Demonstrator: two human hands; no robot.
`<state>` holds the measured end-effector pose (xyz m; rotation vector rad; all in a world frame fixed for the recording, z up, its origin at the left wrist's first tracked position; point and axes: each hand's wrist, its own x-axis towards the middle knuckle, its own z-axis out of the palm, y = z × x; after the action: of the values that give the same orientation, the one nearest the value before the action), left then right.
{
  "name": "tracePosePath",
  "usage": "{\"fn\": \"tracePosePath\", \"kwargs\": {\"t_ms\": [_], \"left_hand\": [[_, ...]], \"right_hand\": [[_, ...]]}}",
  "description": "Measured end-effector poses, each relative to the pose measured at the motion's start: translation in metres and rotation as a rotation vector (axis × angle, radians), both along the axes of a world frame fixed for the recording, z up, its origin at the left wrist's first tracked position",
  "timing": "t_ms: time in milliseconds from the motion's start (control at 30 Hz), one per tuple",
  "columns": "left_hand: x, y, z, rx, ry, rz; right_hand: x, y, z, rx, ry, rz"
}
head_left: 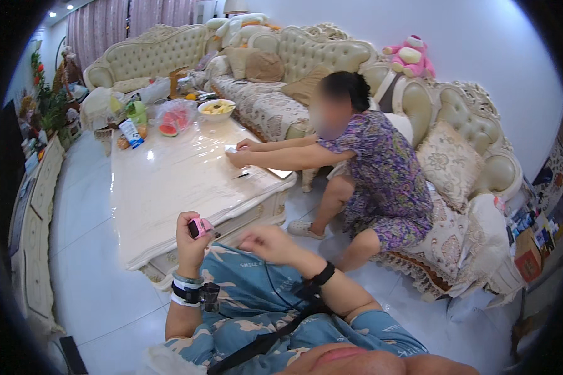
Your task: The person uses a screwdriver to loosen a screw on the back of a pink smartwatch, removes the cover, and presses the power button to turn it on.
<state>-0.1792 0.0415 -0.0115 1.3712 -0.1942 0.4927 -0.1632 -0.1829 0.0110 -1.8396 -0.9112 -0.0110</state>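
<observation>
My left hand (192,245) is closed around a small pink watch-like device (199,227) with a dark face, held up in front of the table's near edge. Just right of it, over my lap, my right hand (272,245) has its fingers curled and smeared by motion. Whether anything sits between them cannot be made out. Bands are strapped round both my wrists, and a small dark camera-like unit (211,297) is on the left one. A thin black cable (270,281) hangs below my right hand.
Ahead stands a low cream table (169,181) bearing a bowl of yellow food (217,110), bagged watermelon (172,117) and a dark pen-like stick (240,176). A person (388,169) sits right, both hands on a small white item (231,149). Tufted sofas (331,50) line the back.
</observation>
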Motion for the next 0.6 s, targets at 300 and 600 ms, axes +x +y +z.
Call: {"fn": "tracePosePath", "kwargs": {"t_ms": [300, 600], "left_hand": [[0.011, 0.002, 0.001, -0.065, 0.035, 0.117], [0.045, -0.005, 0.016, -0.258, 0.031, 0.198]], "right_hand": [[0.072, -0.024, -0.072, 0.071, 0.344, -0.275], [0.116, -0.013, -0.040, 0.050, 0.423, -0.104]]}}
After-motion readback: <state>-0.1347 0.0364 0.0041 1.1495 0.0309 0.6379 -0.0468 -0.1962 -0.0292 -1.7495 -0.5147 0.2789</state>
